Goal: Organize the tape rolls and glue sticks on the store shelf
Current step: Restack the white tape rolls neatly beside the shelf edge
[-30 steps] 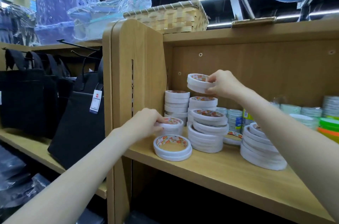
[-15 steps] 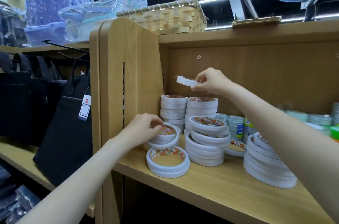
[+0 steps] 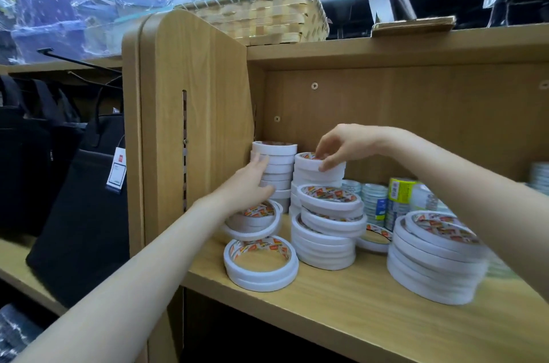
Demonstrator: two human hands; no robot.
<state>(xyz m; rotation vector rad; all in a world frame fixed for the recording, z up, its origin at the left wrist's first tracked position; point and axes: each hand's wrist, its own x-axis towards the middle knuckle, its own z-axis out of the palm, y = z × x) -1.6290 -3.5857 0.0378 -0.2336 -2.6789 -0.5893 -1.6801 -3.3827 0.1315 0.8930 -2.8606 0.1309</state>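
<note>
White double-sided tape rolls stand in piles at the left end of the wooden shelf [image 3: 356, 321]. My right hand [image 3: 344, 145] pinches the top tape roll [image 3: 312, 165] of the back middle stack between thumb and fingers. The straight fingers of my left hand [image 3: 248, 182] touch the side of the back left stack [image 3: 277, 168], above a tilted pile [image 3: 257, 221]. Two rolls [image 3: 261, 266] lie at the front left, a leaning pile [image 3: 326, 232] sits in the middle, and a wide stack [image 3: 433, 261] stands to the right. I see no glue sticks.
Clear tape rolls [image 3: 375, 199] and a yellow-labelled pack [image 3: 401, 188] stand at the back. The shelf's side panel [image 3: 193, 125] closes the left end. A woven basket [image 3: 267, 18] sits on top. Black bags [image 3: 74, 184] hang to the left.
My right hand has lowered its roll onto the back middle stack. My left hand has let go of the front-left pile and reached back to the rear left stack.
</note>
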